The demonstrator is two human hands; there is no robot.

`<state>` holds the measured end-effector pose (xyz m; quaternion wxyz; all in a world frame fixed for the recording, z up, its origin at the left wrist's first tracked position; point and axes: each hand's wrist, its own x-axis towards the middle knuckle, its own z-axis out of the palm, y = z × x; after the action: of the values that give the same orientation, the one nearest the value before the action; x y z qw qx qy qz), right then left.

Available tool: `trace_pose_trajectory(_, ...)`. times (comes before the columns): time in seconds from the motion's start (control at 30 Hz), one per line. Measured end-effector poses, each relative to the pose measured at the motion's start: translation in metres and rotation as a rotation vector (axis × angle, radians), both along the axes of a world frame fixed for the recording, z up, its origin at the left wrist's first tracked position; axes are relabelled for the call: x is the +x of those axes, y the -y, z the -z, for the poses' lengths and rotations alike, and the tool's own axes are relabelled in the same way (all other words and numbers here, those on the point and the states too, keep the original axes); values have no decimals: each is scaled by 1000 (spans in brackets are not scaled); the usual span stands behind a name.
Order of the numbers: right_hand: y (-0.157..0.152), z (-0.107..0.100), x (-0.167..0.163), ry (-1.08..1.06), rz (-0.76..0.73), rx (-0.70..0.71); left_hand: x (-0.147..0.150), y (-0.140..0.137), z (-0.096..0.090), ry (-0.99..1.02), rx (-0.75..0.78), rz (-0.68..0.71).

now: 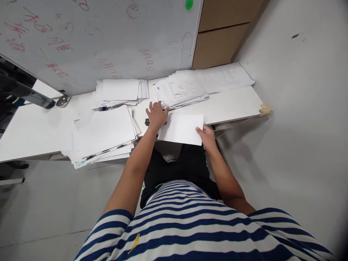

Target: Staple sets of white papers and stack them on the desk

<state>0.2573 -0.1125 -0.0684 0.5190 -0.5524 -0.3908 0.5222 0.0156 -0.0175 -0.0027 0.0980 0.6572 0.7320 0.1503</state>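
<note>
My right hand (pixel 208 139) grips the right edge of a white sheet of paper (pixel 182 127), thumb on top. The paper lies at the front edge of the white table and juts out past it. My left hand (pixel 157 115) has its fingers spread, palm down, by the sheet's upper left corner. A small black object (pixel 147 122) shows partly from beneath this hand; its kind is hidden. Just beyond the fingers lies a pile of printed papers (pixel 181 88).
Left of my arm, a large stack of papers (pixel 104 130) overhangs the table's (pixel 40 125) front edge. Behind it sits another stack (pixel 121 89). A whiteboard (pixel 108 40) with red writing and brown boxes (pixel 221 43) stand at the back. A wall (pixel 299 127) rises on the right.
</note>
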Motion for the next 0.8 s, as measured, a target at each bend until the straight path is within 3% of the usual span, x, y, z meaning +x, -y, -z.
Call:
trace_pose_trajectory(0.27, -19, -8, 13, 66, -74, 91, 5, 1, 13, -81, 91, 12)
trace_pose_trajectory(0.5, -38, 2, 14, 21, -101, -69, 3, -2, 18, -55, 74, -7)
trace_pose_trajectory(0.8, -12, 1, 1, -46, -5, -97, -10, -14, 19, 235, 89, -28)
